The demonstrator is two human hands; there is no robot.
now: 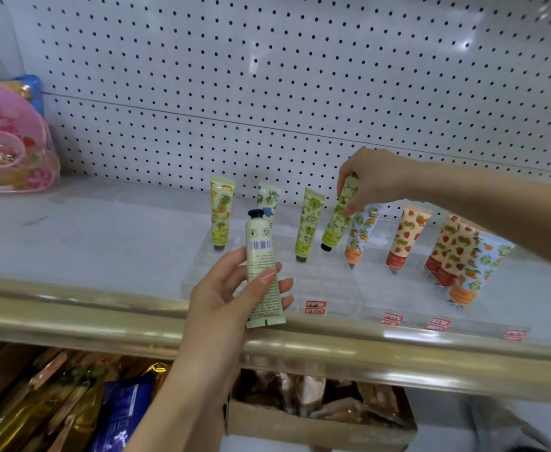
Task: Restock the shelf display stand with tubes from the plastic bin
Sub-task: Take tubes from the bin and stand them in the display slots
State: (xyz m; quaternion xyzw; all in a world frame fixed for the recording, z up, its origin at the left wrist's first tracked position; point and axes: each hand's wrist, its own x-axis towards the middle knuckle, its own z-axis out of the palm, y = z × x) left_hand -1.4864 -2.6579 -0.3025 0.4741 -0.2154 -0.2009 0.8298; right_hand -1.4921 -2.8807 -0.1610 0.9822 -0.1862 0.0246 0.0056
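White pegboard [300,76] backs a grey shelf [88,230]. Left hand [222,298] grips a pale-green tube [262,256], black cap up, barcode side showing, near the shelf's front edge. Right hand [375,181] pinches a green leaf-print tube [336,223], tilted, cap down over the clear display stand [326,288]; fingers hide its top end. Stand dividers are hard to make out. It holds fruit-print tubes [408,236] standing cap-down. Red labels [315,306] are unreadable.

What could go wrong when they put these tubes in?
1. The tilted green tube in the right hand hangs close between the standing green tube and the blue-and-orange tube; it might knock them over.
2. The pale tube in the left hand points cap up, while tubes in the clear stand sit cap down, so it may go in upside down.
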